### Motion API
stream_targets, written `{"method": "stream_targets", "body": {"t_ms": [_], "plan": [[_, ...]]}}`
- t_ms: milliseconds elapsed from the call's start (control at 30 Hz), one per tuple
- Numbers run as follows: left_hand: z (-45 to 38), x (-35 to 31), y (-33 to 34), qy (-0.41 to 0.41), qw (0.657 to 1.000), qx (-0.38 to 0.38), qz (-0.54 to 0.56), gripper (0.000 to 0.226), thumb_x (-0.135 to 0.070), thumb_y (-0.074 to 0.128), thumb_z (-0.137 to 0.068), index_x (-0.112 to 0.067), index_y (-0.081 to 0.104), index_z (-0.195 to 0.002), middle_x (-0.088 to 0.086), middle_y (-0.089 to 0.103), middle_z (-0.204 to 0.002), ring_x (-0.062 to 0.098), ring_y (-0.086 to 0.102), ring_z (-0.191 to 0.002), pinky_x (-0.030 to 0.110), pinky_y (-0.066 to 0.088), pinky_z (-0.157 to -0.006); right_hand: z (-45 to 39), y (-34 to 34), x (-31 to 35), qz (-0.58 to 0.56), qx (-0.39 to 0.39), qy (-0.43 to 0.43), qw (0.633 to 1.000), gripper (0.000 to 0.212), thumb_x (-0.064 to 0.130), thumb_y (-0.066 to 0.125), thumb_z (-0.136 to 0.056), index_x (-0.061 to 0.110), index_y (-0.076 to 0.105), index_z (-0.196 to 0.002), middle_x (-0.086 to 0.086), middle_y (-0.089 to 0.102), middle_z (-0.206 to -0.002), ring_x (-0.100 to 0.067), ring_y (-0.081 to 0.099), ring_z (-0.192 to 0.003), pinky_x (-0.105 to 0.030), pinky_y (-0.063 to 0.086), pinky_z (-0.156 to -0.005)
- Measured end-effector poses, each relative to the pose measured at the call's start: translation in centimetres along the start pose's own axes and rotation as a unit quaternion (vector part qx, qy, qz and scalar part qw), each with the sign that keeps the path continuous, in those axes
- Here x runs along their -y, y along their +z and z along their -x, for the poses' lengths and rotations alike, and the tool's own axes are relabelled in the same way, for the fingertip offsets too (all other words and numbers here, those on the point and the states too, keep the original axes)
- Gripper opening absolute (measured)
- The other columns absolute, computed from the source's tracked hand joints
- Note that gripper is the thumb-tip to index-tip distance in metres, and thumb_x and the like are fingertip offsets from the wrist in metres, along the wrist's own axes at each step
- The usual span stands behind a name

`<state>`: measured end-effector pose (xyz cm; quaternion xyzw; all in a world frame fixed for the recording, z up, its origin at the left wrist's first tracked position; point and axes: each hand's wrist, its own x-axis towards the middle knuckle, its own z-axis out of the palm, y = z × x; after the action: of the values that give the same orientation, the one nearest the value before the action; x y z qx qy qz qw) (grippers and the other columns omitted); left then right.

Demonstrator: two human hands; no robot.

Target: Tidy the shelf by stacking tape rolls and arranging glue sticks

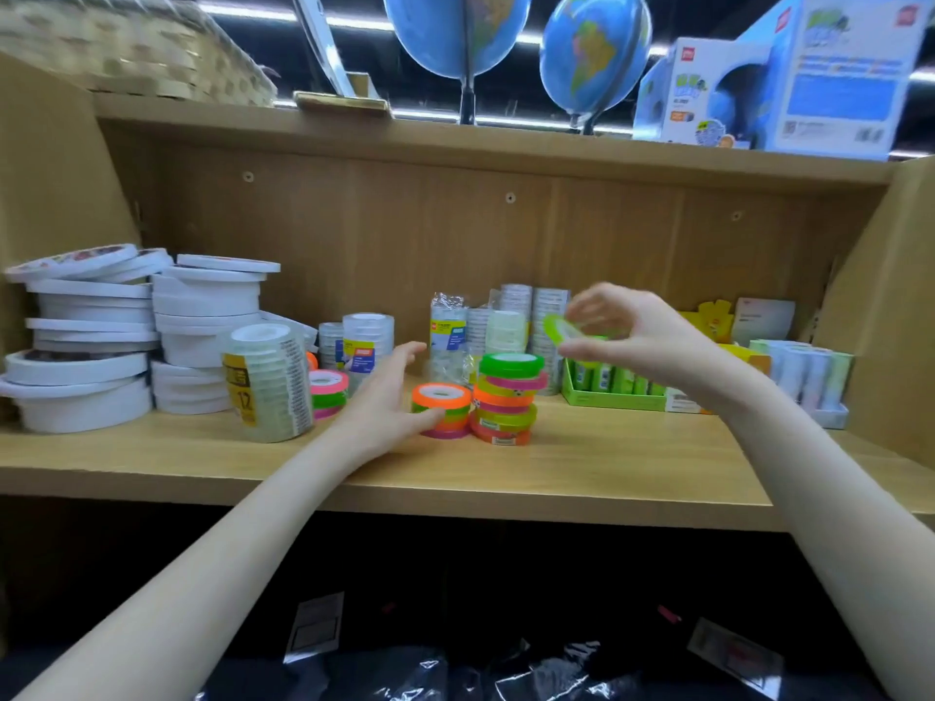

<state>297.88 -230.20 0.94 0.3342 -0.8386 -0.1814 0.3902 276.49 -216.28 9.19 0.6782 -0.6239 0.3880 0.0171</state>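
My right hand (pixel 627 336) pinches a green tape roll (pixel 556 328) in the air, up and to the right of a tall stack of neon tape rolls (pixel 508 397) on the wooden shelf (pixel 607 473). My left hand (pixel 389 397) rests by a shorter stack topped with an orange roll (pixel 441 409), thumb touching its front, fingers straight. A third small neon stack (pixel 329 392) sits left of that hand. Glue sticks stand in a green display box (pixel 612 384) under my right hand.
White tape rolls (pixel 101 336) are piled at the left. A sleeve of clear tape (pixel 270 382) stands in front of them, with more clear tape packs (pixel 450 336) at the back. Pale stick packs (pixel 804 371) sit at far right. Globes (pixel 455 27) stand on the shelf above.
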Motion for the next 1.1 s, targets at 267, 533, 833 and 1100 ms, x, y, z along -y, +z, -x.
{"method": "stream_targets", "body": {"t_ms": [267, 533, 833, 1100], "plan": [[5.0, 2.7, -4.8, 0.127, 0.941, -0.308, -0.068, 0.029, -0.005, 0.056, -0.08, -0.003, 0.052, -0.109, 0.008, 0.053, -0.097, 0.015, 0.05, -0.085, 0.012, 0.037, -0.076, -7.1, 8.8, 5.5, 0.293, 0.187, -0.084, 0.934, 0.046, 0.044, 0.063, -0.084, 0.018, 0.053, -0.121, -0.004, 0.057, -0.122, -0.023, 0.052, -0.111, -0.036, 0.045, -0.09], [4.9, 5.9, -7.2, -0.046, 0.968, -0.238, -0.072, 0.077, -0.019, 0.075, -0.075, -0.018, 0.031, -0.137, 0.009, 0.041, -0.133, 0.022, 0.038, -0.123, 0.03, 0.03, -0.099, -9.2, 9.6, 6.3, 0.266, 0.21, -0.072, 0.938, 0.031, 0.038, 0.058, -0.089, 0.019, 0.06, -0.113, 0.002, 0.06, -0.112, -0.017, 0.053, -0.108, -0.027, 0.042, -0.084], [4.9, 6.2, -9.0, -0.024, 0.985, -0.164, 0.044, 0.068, -0.023, 0.082, -0.066, -0.037, 0.039, -0.117, -0.008, 0.048, -0.117, 0.012, 0.048, -0.108, 0.025, 0.043, -0.087, -12.9, 10.4, 6.2, 0.243, 0.198, -0.101, 0.944, 0.048, 0.016, 0.061, -0.088, 0.022, 0.043, -0.133, -0.003, 0.048, -0.135, -0.018, 0.048, -0.112, -0.028, 0.04, -0.09], [3.7, 5.6, -9.8, -0.036, 0.981, -0.166, 0.097, 0.064, -0.025, 0.082, -0.065, -0.04, 0.043, -0.113, -0.025, 0.047, -0.103, 0.014, 0.054, -0.102, 0.023, 0.046, -0.08, -16.3, 14.3, 6.2, 0.207, 0.21, -0.068, 0.953, 0.049, 0.026, 0.066, -0.085, 0.015, 0.047, -0.129, -0.007, 0.045, -0.136, -0.022, 0.045, -0.121, -0.025, 0.039, -0.089]]}}
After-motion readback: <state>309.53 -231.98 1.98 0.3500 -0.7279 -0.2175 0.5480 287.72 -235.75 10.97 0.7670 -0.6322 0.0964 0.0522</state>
